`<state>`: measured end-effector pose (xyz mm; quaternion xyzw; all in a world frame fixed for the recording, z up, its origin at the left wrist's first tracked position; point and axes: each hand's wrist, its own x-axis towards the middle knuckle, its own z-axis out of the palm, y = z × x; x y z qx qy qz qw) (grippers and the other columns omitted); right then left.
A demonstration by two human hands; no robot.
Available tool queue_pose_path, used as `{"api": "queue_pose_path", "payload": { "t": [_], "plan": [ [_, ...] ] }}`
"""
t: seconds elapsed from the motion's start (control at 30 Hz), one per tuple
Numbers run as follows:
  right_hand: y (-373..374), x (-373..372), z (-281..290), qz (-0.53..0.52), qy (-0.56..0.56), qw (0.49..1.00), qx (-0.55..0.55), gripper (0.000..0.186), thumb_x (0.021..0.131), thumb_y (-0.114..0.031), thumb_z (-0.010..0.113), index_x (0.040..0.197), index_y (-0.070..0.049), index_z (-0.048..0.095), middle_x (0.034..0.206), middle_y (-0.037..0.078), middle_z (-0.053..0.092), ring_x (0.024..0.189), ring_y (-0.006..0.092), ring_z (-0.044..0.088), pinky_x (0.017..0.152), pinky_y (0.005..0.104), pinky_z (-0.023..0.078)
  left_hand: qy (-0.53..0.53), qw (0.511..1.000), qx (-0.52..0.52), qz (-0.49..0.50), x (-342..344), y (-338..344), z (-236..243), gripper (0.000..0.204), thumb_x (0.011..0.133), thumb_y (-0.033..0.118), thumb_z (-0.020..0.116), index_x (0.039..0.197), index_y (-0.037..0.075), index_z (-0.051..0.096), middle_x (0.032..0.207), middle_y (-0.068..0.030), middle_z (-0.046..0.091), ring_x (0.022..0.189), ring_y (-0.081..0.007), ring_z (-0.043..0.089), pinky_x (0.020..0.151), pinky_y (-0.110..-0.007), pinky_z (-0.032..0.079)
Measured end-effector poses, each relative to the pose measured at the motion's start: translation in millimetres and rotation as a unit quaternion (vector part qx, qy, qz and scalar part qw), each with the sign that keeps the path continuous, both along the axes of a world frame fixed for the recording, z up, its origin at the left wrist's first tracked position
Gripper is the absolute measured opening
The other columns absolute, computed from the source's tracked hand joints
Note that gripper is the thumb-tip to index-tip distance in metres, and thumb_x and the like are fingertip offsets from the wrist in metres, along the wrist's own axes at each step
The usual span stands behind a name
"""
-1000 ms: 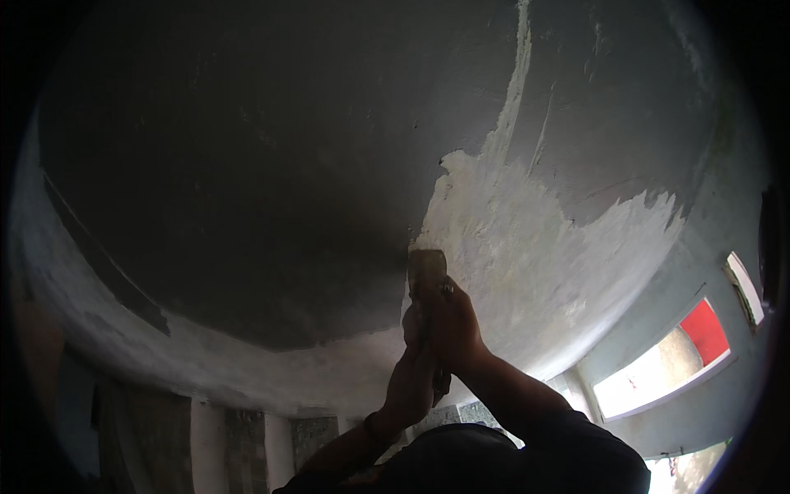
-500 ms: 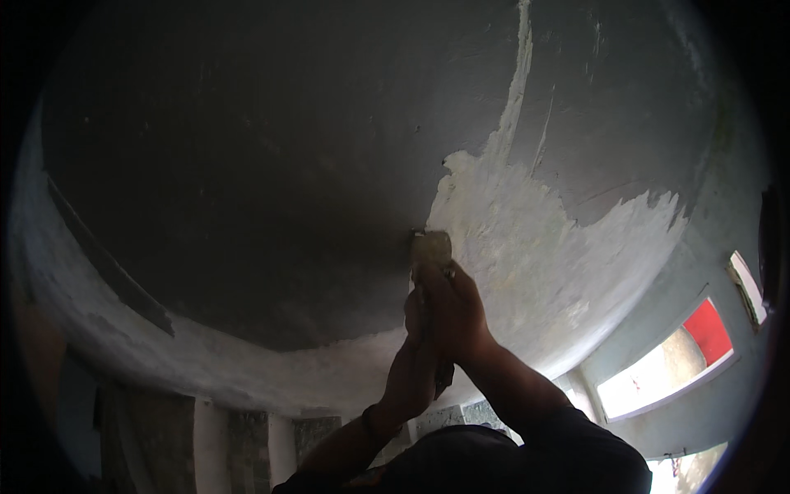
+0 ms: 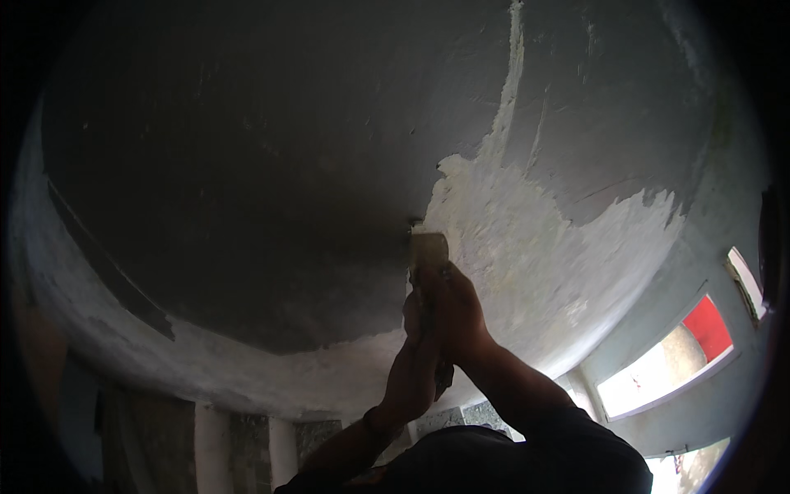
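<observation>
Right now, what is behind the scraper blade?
Around the scraper blade, the ceiling shows: dark grey to the blade's left, a pale patch to its right. The surface directly behind the blade is covered and cannot be seen.

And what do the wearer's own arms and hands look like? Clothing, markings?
Left grip and right grip: gloveless. Dark wristband on the left wrist; nothing visible on the right wrist. Right forearm bare up to a dark, plain-looking sleeve. No cables or markings visible. Too dim to make out any rings.
</observation>
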<state>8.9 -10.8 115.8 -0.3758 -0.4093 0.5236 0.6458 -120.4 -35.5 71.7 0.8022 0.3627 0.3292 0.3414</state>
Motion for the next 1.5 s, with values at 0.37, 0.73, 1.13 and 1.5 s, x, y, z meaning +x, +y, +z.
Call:
{"api": "queue_pose_path", "payload": {
  "t": [0.37,0.73,1.13,1.5],
  "plan": [
    [-1,-3,23,-0.126,-0.094,0.984,0.079,0.019,0.106,-0.023,0.05,0.098,-0.006,0.056,0.069,0.006,0.057,0.052,0.0151,0.057,0.048,0.0298,0.048,-0.043,0.992,-0.117,-0.016,5,-1,24,0.018,0.103,0.018,0.046,0.104,0.001,0.054,0.065,-0.0082,0.055,0.055,-0.02,0.053,0.051,-0.035,0.043],
    [2,6,14,-0.023,-0.037,0.997,0.07,0.02,0.107,-0.025,0.049,0.101,-0.006,0.054,0.068,0.005,0.057,0.053,0.0139,0.056,0.047,0.0283,0.046,-0.118,0.975,-0.182,-0.043,6,-2,28,0.034,0.111,0.027,0.034,0.096,0.002,0.052,0.06,-0.0057,0.052,0.049,-0.0144,0.05,0.048,-0.031,0.039],
    [1,4,19,-0.058,-0.018,0.996,0.062,0.019,0.105,-0.023,0.05,0.099,-0.005,0.054,0.067,0.008,0.059,0.049,0.017,0.057,0.047,0.0301,0.046,-0.083,0.983,-0.156,-0.046,6,-6,34,0.038,0.111,0.03,0.03,0.101,0.002,0.052,0.062,-0.0053,0.053,0.052,-0.0165,0.051,0.05,-0.033,0.04],
    [-9,10,40,0.006,0.04,0.999,0.03,0.021,0.106,-0.025,0.049,0.1,-0.006,0.055,0.069,0.009,0.059,0.051,0.0179,0.057,0.047,0.031,0.046,-0.148,0.954,-0.247,-0.084,11,-5,48,0.047,0.112,0.038,0.029,0.088,0.005,0.05,0.055,-0.0031,0.048,0.043,-0.0128,0.044,0.042,-0.029,0.035]
  ]
}}
